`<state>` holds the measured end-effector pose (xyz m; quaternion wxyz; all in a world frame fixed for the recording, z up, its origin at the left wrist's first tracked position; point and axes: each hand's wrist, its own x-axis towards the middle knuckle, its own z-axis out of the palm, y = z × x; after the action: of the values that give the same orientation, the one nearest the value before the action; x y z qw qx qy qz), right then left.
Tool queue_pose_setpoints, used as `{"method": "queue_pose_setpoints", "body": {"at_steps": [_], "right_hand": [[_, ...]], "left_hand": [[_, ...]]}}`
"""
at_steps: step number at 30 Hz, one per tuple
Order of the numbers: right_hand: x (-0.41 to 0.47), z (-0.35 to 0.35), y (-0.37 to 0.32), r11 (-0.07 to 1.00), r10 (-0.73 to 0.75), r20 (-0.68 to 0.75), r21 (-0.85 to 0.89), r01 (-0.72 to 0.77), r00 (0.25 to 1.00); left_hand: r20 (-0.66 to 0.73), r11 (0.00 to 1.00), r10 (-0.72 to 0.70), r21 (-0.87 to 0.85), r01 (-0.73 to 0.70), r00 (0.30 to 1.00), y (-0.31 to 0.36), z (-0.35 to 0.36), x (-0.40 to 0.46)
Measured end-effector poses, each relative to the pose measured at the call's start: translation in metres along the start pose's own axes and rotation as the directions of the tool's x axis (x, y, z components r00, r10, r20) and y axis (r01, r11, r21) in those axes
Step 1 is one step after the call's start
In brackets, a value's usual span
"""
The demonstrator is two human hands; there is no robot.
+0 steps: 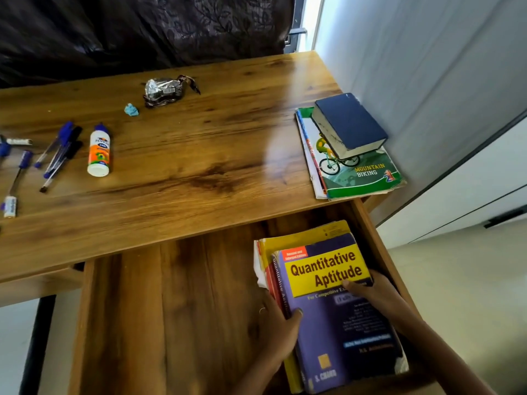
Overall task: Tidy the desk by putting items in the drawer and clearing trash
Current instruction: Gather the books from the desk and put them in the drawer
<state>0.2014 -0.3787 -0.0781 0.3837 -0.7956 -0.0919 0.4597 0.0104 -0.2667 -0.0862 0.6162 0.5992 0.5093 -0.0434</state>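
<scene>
Wood-grain desk (199, 143) fills the view, its drawer (159, 309) pulled out below the front edge, a dark curtain behind and a pale wall to the right. Inside the drawer's right end, the left hand (278, 329) grips the spine side of the purple "Quantitative Aptitude" book (336, 309), thumb over the cover's edge, while the right hand (376, 295) holds the opposite edge with its thumb pressed on the yellow title panel. The two-sided hold looks meant to square the book on the yellow book (302, 238) under it and keep the stack snug to the drawer's right wall, leaving the rest of the drawer floor for more. On the desk's right corner, a dark blue book (350, 124) lies on a "Mountain Biking" book (368, 178); these probably go in next, on the same pile. Far left lie several pens (60, 152) and a glue bottle (99, 151). Near the back sit a crumpled foil wrapper (165, 91) and a small blue scrap (131, 110), likely the trash. Nothing blocks the drawer itself.
</scene>
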Motion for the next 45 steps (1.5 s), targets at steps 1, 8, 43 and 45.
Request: {"method": "queue_pose_setpoints", "body": {"at_steps": [1, 8, 43, 45], "right_hand": [[0.0, -0.004, 0.0, 1.0, -0.004, -0.015, -0.026, 0.003, 1.0], [-0.01, -0.008, -0.019, 0.985, -0.057, -0.084, -0.167, 0.042, 0.995], [0.048, -0.017, -0.136, 0.226, -0.717, 0.061, -0.922, 0.315, 0.694], [0.062, -0.019, -0.145, 0.168, -0.676, 0.139, -0.927, 0.335, 0.724]], "left_hand": [[0.001, 0.999, -0.008, 0.031, 0.008, 1.0, 0.003, 0.007, 0.0], [-0.113, 0.992, 0.0, 0.126, 0.015, 0.994, -0.004, 0.015, -0.004], [-0.191, 0.935, 0.264, -0.188, -0.299, 0.945, 0.091, -0.009, 0.009], [-0.148, 0.93, 0.271, -0.214, -0.298, 0.951, 0.098, -0.01, 0.012]]}}
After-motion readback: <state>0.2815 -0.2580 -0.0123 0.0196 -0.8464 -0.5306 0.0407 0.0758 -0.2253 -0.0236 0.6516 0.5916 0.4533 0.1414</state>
